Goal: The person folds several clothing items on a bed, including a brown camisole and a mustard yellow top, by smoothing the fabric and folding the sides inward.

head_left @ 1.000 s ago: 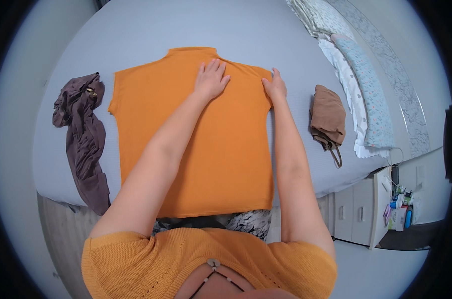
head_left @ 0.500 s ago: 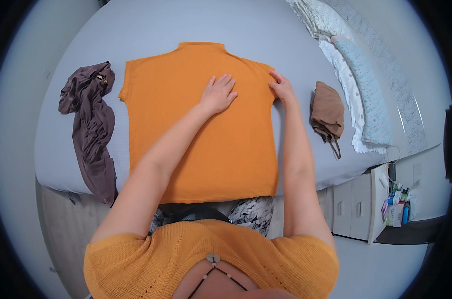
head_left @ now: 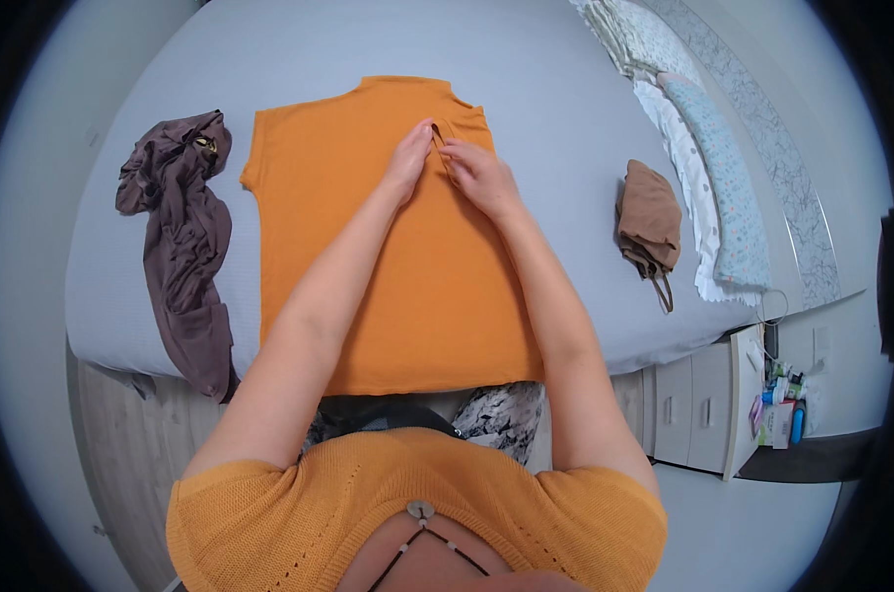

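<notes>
An orange short-sleeved top [head_left: 388, 306] lies spread on the bed, its neck end away from me. Its right side is turned inward, so the sleeve edge now lies over the upper body of the garment. My right hand [head_left: 481, 180] pinches that folded sleeve edge near the upper middle. Close beside it, my left hand [head_left: 408, 163] rests on the fabric with its fingers stretched out and held together, the fingertips at the fold. The left half of the top is still flat, with its sleeve sticking out.
A crumpled dark purple-brown garment [head_left: 185, 257] lies to the left. On the right is a folded brown garment [head_left: 649, 219] with a thin strap. Beyond it are a patterned pillow or quilt [head_left: 718, 187] and a headboard [head_left: 802, 217]. A white drawer cabinet [head_left: 698, 409] stands near right.
My right hand has brought the right sleeve edge inward to the left, folding that side over. My left hand has shifted slightly left and turned on its side by the fold.
</notes>
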Available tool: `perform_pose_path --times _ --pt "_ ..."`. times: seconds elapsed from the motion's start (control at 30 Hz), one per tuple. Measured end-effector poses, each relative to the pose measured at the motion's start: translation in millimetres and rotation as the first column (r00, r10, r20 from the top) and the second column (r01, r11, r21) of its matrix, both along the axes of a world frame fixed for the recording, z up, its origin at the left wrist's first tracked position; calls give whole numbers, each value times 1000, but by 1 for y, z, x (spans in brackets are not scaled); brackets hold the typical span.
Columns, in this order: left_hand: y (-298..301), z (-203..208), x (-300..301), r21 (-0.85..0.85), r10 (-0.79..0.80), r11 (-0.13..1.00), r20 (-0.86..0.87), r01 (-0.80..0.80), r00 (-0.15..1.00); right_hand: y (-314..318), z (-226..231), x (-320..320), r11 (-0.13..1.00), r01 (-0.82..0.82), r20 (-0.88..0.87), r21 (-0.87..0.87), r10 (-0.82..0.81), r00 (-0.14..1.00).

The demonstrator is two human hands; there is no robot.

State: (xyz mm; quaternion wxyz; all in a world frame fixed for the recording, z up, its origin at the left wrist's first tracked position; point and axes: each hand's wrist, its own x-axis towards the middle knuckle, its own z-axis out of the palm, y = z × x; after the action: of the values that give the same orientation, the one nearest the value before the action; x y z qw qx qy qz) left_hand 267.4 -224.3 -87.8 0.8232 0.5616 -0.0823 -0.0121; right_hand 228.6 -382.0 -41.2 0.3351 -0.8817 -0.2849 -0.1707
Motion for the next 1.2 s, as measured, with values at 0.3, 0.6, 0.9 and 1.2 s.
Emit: perform_pose_path --times 0.3,0.6,0.9,1.2 --pt "-4 10 9 266 -13 963 -106 41 994 -97 -23 -37 834 431 -390 344 -291 874" --pt "-16 1 31 723 -48 667 282 -179 958 -78 -12 -192 917 397 -370 46 -353 859" --pt "-45 12 32 776 -69 614 234 -144 970 -70 8 -263 721 656 -469 -222 -669 577" --pt "-36 39 45 241 -147 963 83 124 986 -42 27 -292 745 617 -62 -253 -649 758"
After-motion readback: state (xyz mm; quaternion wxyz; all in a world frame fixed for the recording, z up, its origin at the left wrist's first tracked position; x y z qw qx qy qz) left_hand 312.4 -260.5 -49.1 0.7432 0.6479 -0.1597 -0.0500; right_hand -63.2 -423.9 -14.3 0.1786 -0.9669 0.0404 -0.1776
